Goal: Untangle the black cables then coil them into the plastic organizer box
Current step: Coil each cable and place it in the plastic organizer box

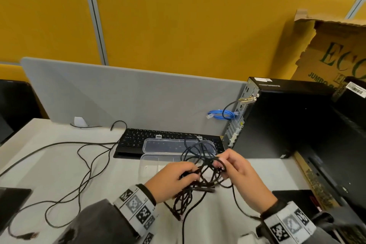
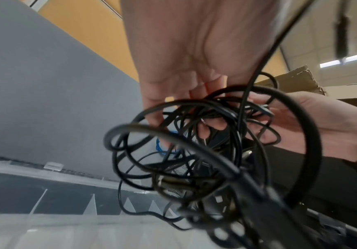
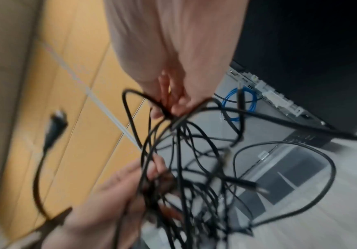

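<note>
A knot of black cables (image 1: 204, 176) hangs in the air above the white desk, held between both hands. My left hand (image 1: 176, 176) grips the left side of the bundle with curled fingers. My right hand (image 1: 235, 166) pinches a loop at the upper right of the tangle. The clear plastic organizer box (image 1: 154, 161) lies open just behind the hands, its lid (image 1: 158, 145) resting on the keyboard. In the left wrist view the cable knot (image 2: 205, 151) fills the middle under my left hand (image 2: 183, 80). In the right wrist view my right hand (image 3: 173, 94) pinches the cable loops (image 3: 186, 151).
A black keyboard (image 1: 134, 140) lies behind the box, in front of a grey divider (image 1: 118, 97). A black computer tower (image 1: 281, 121) stands at the right with a blue cable (image 1: 221, 115). More black cable (image 1: 65, 164) trails across the left of the desk. A cardboard box (image 1: 336, 49) stands behind the tower.
</note>
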Tool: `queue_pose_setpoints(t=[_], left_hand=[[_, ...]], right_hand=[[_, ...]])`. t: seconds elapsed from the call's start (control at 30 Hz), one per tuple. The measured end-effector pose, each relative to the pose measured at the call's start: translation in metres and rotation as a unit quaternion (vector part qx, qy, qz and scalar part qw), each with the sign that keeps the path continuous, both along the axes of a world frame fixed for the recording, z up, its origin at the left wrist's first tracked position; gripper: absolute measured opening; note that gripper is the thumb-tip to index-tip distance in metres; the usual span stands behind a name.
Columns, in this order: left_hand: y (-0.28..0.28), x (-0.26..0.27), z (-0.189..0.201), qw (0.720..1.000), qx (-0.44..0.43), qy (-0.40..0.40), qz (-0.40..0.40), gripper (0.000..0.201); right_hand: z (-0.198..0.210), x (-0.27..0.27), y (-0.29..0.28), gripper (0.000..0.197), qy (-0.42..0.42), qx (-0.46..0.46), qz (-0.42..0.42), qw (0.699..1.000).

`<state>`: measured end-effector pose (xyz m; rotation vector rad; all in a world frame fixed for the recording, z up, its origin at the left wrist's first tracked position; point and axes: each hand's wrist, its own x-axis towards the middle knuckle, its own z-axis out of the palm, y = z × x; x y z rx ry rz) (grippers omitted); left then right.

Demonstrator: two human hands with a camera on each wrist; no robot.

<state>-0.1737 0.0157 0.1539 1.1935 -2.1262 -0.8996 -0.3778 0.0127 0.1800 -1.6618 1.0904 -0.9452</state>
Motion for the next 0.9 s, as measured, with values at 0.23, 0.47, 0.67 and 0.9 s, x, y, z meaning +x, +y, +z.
queue_pose_setpoints(t=[0.23, 0.47, 0.67, 0.9], left_hand=[[0.003, -0.008, -0.003, 0.998, -0.036, -0.044, 0.023, 0.012], [0.001, 0.025, -0.009, 0.995, 0.102, 0.016, -0.014, 0.012], [0.004, 0.025, -0.014, 0.998, 0.063, 0.003, 0.007, 0.019], [0.007, 0.024, -0.007, 0.997, 0.059, 0.054, 0.003, 0.013]], right_hand=[[0.018, 0.018, -0.013, 0.027, 0.426, -0.080, 0.175, 0.884], [0.027, 0.010, -0.015, 0.037, 0.143, -0.097, 0.128, 0.977], [0.007, 0.016, -0.025, 0.008, 0.290, -0.066, 0.160, 0.941], [0.007, 0.032, -0.024, 0.024, 0.393, -0.216, 0.203, 0.870]])
